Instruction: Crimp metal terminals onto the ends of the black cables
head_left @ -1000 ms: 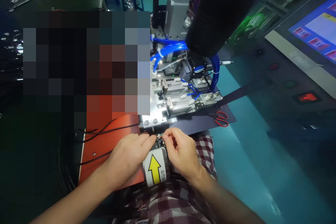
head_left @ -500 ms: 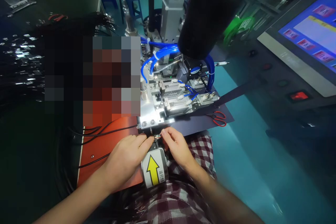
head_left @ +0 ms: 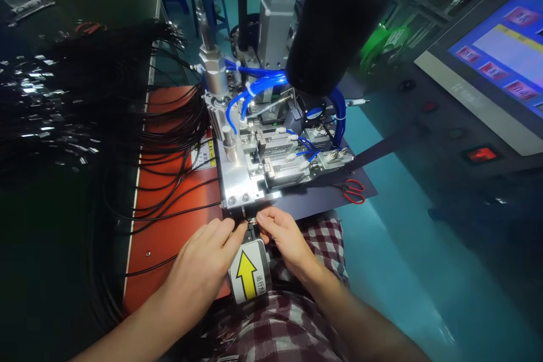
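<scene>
My left hand [head_left: 207,254] is closed over the front of the machine, its thumb and fingertips at a small metallic piece with thin coloured wires [head_left: 253,220]. A black cable [head_left: 155,265] runs in under this hand from the left. From the other side, my right hand [head_left: 283,233] pinches the same wire end between thumb and forefinger. Both fingertips meet just above a black fixture [head_left: 250,232] on top of a white-labelled housing with a yellow arrow [head_left: 246,274]. The fingers hide most of the small piece, so its exact kind is unclear.
Metal cylinders and blue air tubes [head_left: 271,79] fill the machine [head_left: 240,178] ahead. Many black cables [head_left: 182,124] lie across the orange board [head_left: 169,164]. Red-handled scissors [head_left: 353,191] rest right of the machine. A black lamp-like cylinder [head_left: 322,39] hangs above; a touchscreen [head_left: 504,51] stands right.
Both hands stay almost in place, with the right fingertips shifted slightly left and the left hand a little lower. The pixelated patch over the machine's left side is gone.
</scene>
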`<state>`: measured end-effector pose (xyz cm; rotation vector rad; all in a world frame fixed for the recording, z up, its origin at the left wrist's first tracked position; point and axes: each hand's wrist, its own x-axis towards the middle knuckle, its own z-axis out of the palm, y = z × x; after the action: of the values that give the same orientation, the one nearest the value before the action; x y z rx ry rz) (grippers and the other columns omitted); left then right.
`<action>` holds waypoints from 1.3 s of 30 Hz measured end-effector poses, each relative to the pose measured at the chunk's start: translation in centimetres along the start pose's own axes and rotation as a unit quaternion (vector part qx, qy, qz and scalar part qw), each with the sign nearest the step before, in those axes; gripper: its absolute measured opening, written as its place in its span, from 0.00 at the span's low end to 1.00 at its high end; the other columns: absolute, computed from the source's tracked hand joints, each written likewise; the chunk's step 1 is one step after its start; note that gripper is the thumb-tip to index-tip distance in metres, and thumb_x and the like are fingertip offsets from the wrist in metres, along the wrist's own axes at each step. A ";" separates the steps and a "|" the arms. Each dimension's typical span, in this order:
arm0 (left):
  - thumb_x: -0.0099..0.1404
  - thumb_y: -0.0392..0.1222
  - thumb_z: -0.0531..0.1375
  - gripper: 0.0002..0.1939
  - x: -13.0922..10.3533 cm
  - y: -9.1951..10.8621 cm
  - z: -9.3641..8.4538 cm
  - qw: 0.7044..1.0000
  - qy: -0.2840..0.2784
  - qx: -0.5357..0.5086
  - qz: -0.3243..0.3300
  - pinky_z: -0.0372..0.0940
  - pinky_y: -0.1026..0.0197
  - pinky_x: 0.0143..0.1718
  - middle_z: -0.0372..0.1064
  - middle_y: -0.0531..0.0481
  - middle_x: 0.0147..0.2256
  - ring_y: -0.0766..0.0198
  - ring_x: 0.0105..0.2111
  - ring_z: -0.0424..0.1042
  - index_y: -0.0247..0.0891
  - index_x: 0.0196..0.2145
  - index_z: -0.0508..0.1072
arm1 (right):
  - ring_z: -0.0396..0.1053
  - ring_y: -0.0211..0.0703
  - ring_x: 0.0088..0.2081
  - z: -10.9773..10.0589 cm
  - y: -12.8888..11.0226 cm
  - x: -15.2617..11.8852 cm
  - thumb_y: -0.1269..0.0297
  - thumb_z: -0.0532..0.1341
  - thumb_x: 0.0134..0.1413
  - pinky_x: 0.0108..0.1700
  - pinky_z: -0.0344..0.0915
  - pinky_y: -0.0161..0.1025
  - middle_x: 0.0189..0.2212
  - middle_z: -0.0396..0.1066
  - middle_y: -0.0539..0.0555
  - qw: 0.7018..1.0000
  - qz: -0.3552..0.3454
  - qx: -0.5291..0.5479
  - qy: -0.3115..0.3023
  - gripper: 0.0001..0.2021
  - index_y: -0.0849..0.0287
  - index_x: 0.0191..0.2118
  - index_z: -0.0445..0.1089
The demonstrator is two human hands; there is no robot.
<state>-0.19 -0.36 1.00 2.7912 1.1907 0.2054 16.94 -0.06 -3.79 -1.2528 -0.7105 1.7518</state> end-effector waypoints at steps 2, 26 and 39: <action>0.61 0.25 0.50 0.20 -0.1 0.0 0.0 0.999 -0.010 -0.026 -0.016 0.65 0.56 0.31 0.66 0.43 0.36 0.57 0.32 0.63 0.29 0.51 0.66 | 0.54 0.33 0.19 0.0 0.0 0.0 0.53 0.61 0.51 0.24 0.51 0.33 0.16 0.59 0.44 1.000 -0.022 -0.015 0.002 0.15 0.60 0.26 0.62; 0.63 0.27 0.48 0.18 0.0 -0.6 1.0 0.991 0.037 -0.126 -0.007 0.66 0.56 0.35 0.67 0.42 0.39 0.58 0.35 0.64 0.30 0.49 0.67 | 0.54 0.33 0.20 0.0 0.0 0.2 0.53 0.61 0.51 0.24 0.51 0.33 0.17 0.59 0.44 1.000 -0.004 -0.015 -0.015 0.16 0.60 0.25 0.61; 0.65 0.30 0.46 0.17 0.5 -0.1 -0.6 0.979 -0.022 -0.179 -0.091 0.67 0.54 0.41 0.66 0.44 0.40 0.59 0.40 0.66 0.37 0.47 0.68 | 0.56 0.36 0.20 0.7 1.1 0.7 0.47 0.59 0.49 0.24 0.54 0.35 0.17 0.58 0.44 0.992 -0.098 -0.071 0.024 0.18 0.58 0.24 0.60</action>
<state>0.00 0.11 1.64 2.3546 1.2471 0.3057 15.86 -0.01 -4.78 -1.2688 -0.9122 1.5288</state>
